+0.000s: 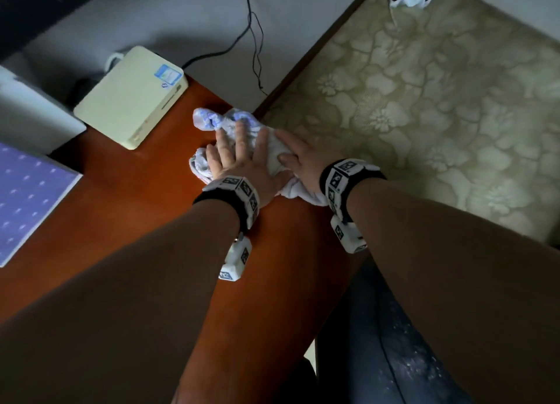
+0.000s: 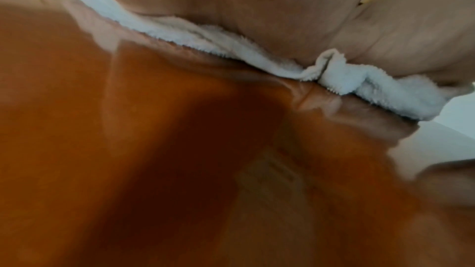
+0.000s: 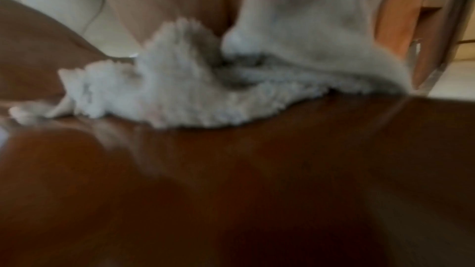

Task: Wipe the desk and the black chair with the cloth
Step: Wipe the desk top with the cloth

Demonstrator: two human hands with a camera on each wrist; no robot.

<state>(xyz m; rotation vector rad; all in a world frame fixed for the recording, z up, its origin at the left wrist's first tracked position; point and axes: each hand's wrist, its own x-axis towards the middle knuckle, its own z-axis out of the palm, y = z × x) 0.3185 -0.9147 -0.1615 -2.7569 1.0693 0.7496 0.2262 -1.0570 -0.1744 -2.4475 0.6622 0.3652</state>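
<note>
Cloth (image 1: pixel 242 140) lies bunched near the far right corner of the desk (image 1: pixel 127 209) in the head view; the left hand (image 1: pixel 239 158) and right hand (image 1: pixel 300 161) press it flat with extended fingers, likely for wiping pressure. The left wrist view shows the palm pinning its fluffy edge (image 2: pixel 359 82). The right wrist view, blurred, shows pile (image 3: pixel 180 96) on wood. No chair is identifiable.

White cloth (image 1: pixel 274 149), reddish-brown desk (image 1: pixel 145 197)
</note>
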